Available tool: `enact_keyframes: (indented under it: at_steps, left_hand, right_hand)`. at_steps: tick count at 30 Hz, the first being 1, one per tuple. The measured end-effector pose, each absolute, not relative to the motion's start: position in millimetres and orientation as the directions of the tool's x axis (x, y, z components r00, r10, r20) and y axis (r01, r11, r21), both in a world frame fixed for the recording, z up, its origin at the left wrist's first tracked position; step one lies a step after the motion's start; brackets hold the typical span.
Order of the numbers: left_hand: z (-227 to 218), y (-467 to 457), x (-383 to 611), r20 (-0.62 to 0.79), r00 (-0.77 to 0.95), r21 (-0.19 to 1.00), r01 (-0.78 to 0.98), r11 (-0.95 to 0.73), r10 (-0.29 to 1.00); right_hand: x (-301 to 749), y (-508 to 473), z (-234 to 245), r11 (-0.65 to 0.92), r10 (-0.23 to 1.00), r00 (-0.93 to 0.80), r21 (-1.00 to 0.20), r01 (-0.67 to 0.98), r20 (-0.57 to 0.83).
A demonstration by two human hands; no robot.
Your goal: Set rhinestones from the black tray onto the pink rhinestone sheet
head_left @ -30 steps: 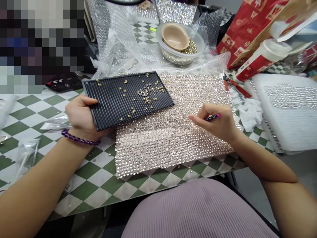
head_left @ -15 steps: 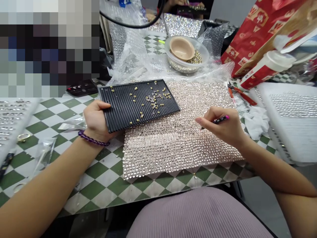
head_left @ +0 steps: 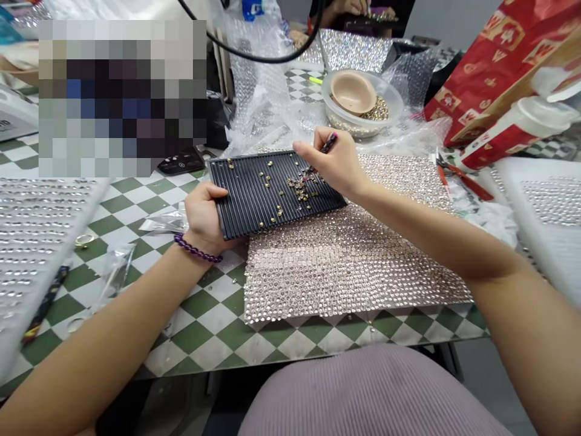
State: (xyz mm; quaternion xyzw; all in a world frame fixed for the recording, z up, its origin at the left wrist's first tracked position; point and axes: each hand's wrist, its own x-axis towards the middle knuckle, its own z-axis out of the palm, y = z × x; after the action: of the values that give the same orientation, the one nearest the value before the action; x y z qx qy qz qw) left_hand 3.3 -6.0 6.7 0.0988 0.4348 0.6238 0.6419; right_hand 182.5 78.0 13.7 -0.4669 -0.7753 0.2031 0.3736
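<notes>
My left hand (head_left: 204, 212) grips the left end of a black ridged tray (head_left: 245, 203), its thumb on top. Small gold-backed rhinestones (head_left: 299, 188) lie scattered over the ridges, bunched toward the right half. Above that bunch, my right hand (head_left: 338, 160) is closed round a dark pen-like picking tool (head_left: 329, 143) with light dots; its tip points down among the stones. Under the tray's right part spreads a sheet covered in rows of clear rhinestones (head_left: 345, 266).
Behind the sheet stands a clear plastic bowl (head_left: 394, 100) of rhinestones with a beige bowl (head_left: 354, 91) in it. Red-handled pliers (head_left: 472, 184), a red-and-white cup (head_left: 503, 133) and a red paper bag (head_left: 481, 66) are at right. A co-worker's hands (head_left: 358, 7) show at the back.
My right hand has moved left and up from over the rhinestone sheet to the tray, carrying the tool. My left hand keeps its hold on the tray. The view has shifted somewhat left.
</notes>
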Motion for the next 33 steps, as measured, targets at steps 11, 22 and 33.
enact_keyframes:
  at_steps: [11, 22, 33]
  left_hand:
    - [1.5, -5.0, -0.2, -0.389, -0.125, 0.673, -0.716, 0.188, 0.913]
    - [-0.2, -4.3, 0.1, -0.373, -0.144, 0.673, -0.722, 0.161, 0.916]
    - [-0.6, -4.6, -0.3, -0.382, -0.154, 0.689, -0.705, 0.170, 0.911]
  right_hand:
    - [170.6, 79.4, -2.0, 0.477, 0.868, -0.244, -0.589, 0.652, 0.433]
    - [169.7, 79.3, -5.9, 0.601, 0.794, -0.265, -0.641, 0.477, 0.548]
    - [171.3, 79.5, -15.4, 0.724, 0.681, -0.255, -0.578, 0.378, 0.686]
